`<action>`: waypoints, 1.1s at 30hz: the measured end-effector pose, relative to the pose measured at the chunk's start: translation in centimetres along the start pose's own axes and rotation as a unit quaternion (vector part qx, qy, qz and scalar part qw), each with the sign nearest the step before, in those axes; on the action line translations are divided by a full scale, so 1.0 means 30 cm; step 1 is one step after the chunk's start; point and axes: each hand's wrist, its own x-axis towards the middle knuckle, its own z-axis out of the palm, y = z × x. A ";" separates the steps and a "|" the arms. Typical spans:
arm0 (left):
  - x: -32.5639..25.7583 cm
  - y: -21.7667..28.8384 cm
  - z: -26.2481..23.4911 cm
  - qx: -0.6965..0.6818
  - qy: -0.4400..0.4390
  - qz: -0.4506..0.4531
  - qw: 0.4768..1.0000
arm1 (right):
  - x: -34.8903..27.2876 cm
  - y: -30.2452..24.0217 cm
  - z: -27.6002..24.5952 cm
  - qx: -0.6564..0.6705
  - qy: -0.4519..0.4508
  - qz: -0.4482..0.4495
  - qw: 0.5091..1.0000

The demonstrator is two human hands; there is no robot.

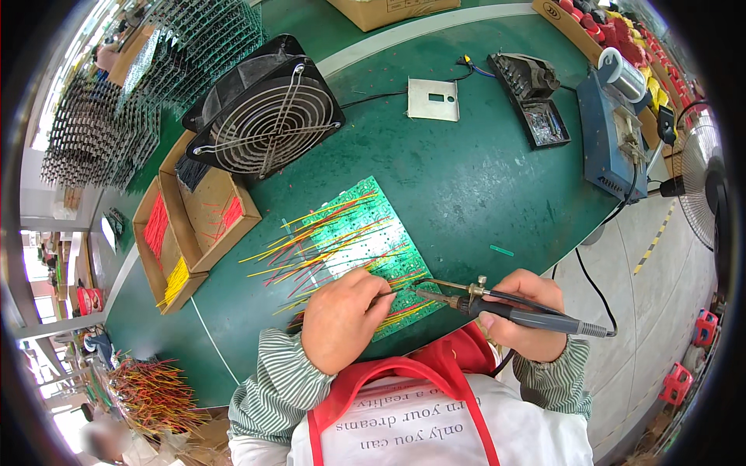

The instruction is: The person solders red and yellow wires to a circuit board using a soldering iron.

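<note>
My right hand (530, 314) grips a soldering iron (513, 311) with a dark handle and a metal feed tube fixed along it. The iron's tip points left, over the near part of a green circuit board (400, 248). My left hand (342, 318) is closed in a pinch at the board's near edge, close to the tip. A thin dark wire shows at its fingertips; the rest is hidden by the hand. Rows of red and yellow wires (334, 248) lie across the board, sticking out past its left side.
A black fan with a wire guard (272, 128) stands behind the board. Left of it are cardboard trays (221, 248) of red, yellow and dark wires. Back right are a white plate (434, 99), a black tip-cleaner box (544, 120) and a blue unit with a solder spool (610, 128).
</note>
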 end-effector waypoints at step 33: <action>0.046 0.033 0.027 0.017 0.007 0.035 0.999 | -0.009 -0.002 -0.054 -0.037 0.036 -0.027 0.998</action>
